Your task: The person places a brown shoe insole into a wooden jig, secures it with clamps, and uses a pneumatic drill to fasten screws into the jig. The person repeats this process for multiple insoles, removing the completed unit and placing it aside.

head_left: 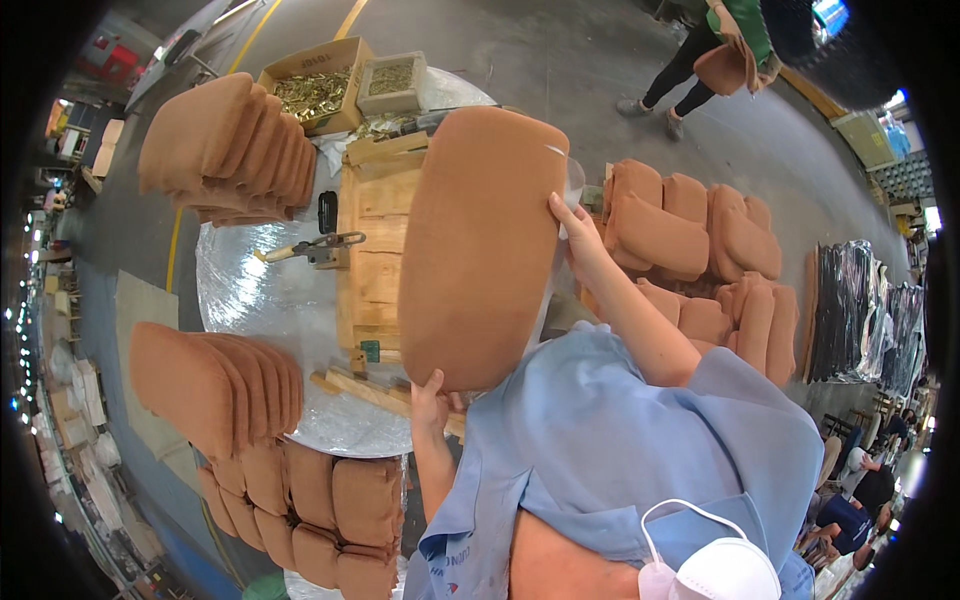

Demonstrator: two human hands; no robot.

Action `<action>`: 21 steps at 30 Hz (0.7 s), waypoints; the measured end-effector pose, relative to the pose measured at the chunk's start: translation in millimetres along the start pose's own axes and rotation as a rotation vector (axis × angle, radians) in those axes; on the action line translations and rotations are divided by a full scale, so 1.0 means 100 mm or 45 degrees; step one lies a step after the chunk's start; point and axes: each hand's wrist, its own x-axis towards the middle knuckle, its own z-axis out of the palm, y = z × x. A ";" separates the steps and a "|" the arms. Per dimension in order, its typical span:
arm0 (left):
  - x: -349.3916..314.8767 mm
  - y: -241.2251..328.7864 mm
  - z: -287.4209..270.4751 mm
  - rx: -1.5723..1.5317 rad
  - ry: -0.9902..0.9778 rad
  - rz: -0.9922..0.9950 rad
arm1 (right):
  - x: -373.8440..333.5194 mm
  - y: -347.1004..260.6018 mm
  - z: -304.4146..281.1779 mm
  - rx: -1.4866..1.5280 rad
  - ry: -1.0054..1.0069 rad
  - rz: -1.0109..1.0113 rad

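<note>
A large brown fabric-covered cushion (pixel 483 250) is held up in front of me, tilted over the table. My left hand (pixel 432 402) grips its lower corner, with the thumb on the brown face. My right hand (pixel 572 222) holds its right edge, thumb in front and the other fingers hidden behind. Beneath it, partly covered, lies a wooden jig (pixel 372 265) with a metal toggle clamp (pixel 325 250) on its left side. A pale, translucent sheet shows along the cushion's right edge.
The table (pixel 240 285) is wrapped in clear film. Cushion stacks stand at its far left (pixel 215 140) and near left (pixel 215 390). A cardboard box (pixel 350 115) of brass-coloured metal pieces sits beside a small bin (pixel 392 82). More cushions (pixel 690 250) are piled right; another person (pixel 705 55) stands beyond.
</note>
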 end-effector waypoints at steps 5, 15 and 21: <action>0.15 0.16 0.13 -0.238 0.023 -0.119 | -0.18 -0.12 0.18 0.168 -0.005 0.046; 0.42 0.74 0.24 0.395 -0.274 -0.082 | -0.08 0.40 0.01 0.139 -0.107 0.492; 1.10 0.84 0.13 1.027 -0.072 -0.071 | 0.16 0.57 -0.07 0.341 0.018 0.383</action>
